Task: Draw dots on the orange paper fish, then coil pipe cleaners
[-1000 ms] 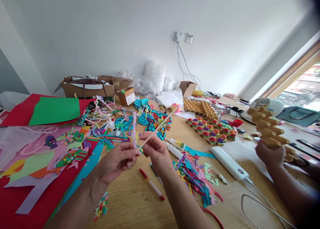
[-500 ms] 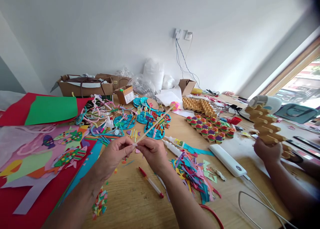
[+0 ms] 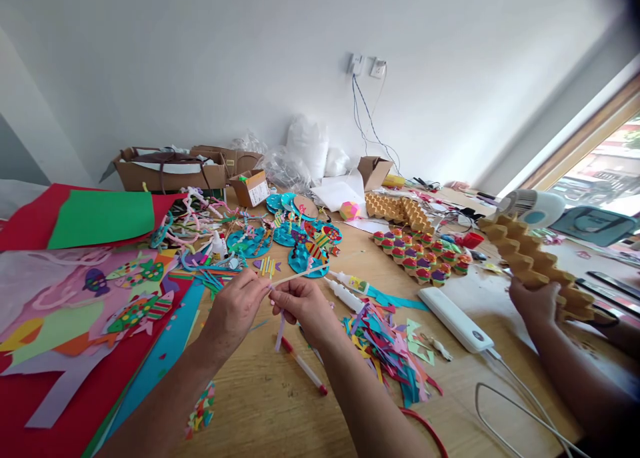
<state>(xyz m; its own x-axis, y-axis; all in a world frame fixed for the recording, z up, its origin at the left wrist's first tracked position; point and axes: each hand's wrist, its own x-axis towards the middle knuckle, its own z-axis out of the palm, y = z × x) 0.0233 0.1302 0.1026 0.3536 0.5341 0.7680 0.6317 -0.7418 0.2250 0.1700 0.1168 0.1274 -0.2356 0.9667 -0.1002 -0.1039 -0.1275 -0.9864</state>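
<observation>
My left hand (image 3: pixel 237 306) pinches the near end of a thin pale wooden stick (image 3: pixel 306 272), which slants up and away to the right. Close beside it, my right hand (image 3: pixel 306 306) has its thumb and fingers closed on a narrow light-purple paper strip (image 3: pixel 279 335), whose free end dangles below the fingers. The strip's upper part meets the stick between both hands; fingertips hide whether it is wrapped around. Under my hands, a red-capped pen (image 3: pixel 303 367) lies on the wooden table (image 3: pixel 250 418).
Right of my hands lie glue bottles (image 3: pixel 345 295), colored paper scraps (image 3: pixel 385 345) and a white power bank (image 3: pixel 455 319) with a cable. Blue decorated discs (image 3: pixel 305 261) sit beyond. Red paper (image 3: pixel 30 378) covers the left. Another person's hand (image 3: pixel 536 303) holds an egg-carton piece (image 3: pixel 530 258) at right.
The stick has swung lower to the right, away from the pink ball behind it. The purple strip now hangs below my right hand. The other person's carton piece has tilted.
</observation>
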